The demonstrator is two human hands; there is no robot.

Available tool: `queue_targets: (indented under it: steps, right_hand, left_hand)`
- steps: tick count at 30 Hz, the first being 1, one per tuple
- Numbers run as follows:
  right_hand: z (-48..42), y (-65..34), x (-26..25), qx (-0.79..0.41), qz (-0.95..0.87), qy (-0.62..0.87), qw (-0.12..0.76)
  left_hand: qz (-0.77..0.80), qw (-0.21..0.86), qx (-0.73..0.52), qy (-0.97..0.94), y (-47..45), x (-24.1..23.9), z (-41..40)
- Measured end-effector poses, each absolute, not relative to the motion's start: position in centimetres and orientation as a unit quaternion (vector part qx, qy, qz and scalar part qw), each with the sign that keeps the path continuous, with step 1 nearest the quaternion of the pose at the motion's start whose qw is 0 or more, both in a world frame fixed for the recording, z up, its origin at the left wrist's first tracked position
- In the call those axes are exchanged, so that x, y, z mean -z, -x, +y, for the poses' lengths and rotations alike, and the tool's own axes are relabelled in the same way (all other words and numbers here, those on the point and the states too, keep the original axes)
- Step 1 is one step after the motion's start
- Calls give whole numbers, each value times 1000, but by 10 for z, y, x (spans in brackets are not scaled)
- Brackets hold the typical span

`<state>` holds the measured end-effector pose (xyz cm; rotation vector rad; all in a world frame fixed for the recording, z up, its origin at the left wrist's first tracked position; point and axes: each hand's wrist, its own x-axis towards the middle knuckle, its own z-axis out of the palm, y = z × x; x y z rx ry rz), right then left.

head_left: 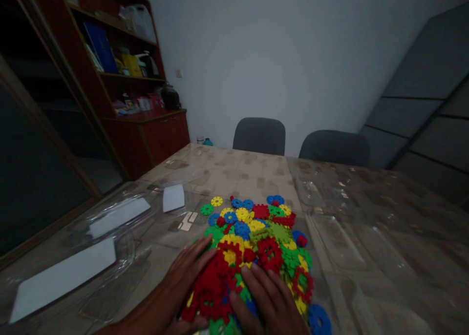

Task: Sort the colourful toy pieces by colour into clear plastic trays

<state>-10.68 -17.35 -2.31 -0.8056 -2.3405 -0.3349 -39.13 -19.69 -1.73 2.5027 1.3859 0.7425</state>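
A heap of plastic interlocking toy pieces [242,230] in red, yellow, green and blue covers the near middle of the table. Many are notched discs; others are toothed square panels. My left hand [185,279] rests along the heap's left side with fingers stretched out, its thumb low and near, beside red panels [210,286]. On the near middle of the heap lies my right hand [271,296], fingers extended and slightly apart over the pieces. Neither hand visibly grips a piece, though what lies beneath the palms is hidden.
Clear plastic trays, several with white cards [104,261], lie on the left of the patterned table [234,171]. More clear trays [339,242] lie right. Two grey chairs [259,136] stand behind the table, with a red-brown shelf cabinet [161,135] at back left.
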Motion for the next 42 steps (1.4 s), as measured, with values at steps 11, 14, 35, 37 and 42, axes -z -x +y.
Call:
queue_targets:
  steps: [11,14,35,37,42]
  right_hand:
    - [-125,123,-17,2,-873,378,307]
    - [-114,117,-19,-47,-840,408,353]
    - [-146,39,27,-24,-853,443,275]
    - [-145,42,15,-48,-845,446,291]
    - [-146,39,-10,-57,-819,462,335]
  left_hand:
    - [491,345,-448,-663,332,-16,-123]
    - [498,406,-469,-606,331,-24,-111]
    - [492,194,-343,-776,357,-8,-117]
    - [484,193,-356,-776,357,-9,-120]
    - [451,149,-356,-805,362,-3,-121]
